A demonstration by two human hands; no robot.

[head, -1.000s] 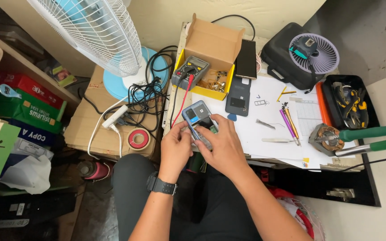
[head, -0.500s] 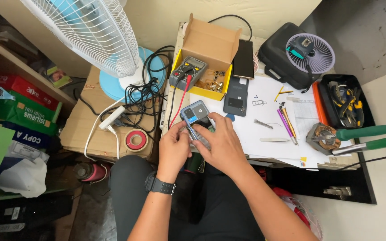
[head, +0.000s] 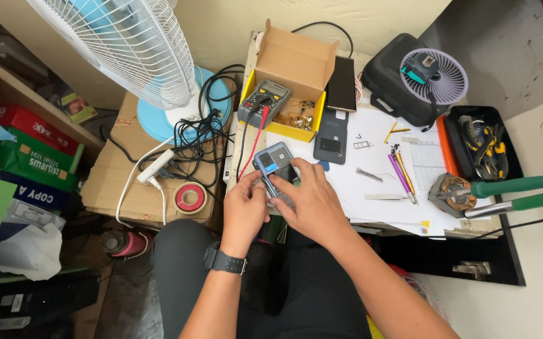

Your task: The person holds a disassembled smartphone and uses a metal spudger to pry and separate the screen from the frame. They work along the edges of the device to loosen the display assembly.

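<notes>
So there's an opened-up phone held over the near edge of the tabletop, back cover off, bluish-grey insides facing up. Both hands are on it. The left hand has its fingers closed around the phone's left edge and lower end, and there's a dark watch on that wrist. The right hand lies over the lower right part of the phone with its fingers curled down onto it, so the bottom half is mostly hidden; can't tell what exactly the fingertips are pressing.

Just beyond the phone sits a dark back cover lying flat on white paper, and next to that a yellow cardboard box with its flap up, a multimeter leaning in it, red lead trailing down toward the phone. A second dark phone lies beside the box. Further right: some thin tools and tweezers, a small purple fan on a black case, and a black tray of pliers. Off to the left there's a roll of red tape on a cardboard box, a tangle of cables, and a big white standing fan.
</notes>
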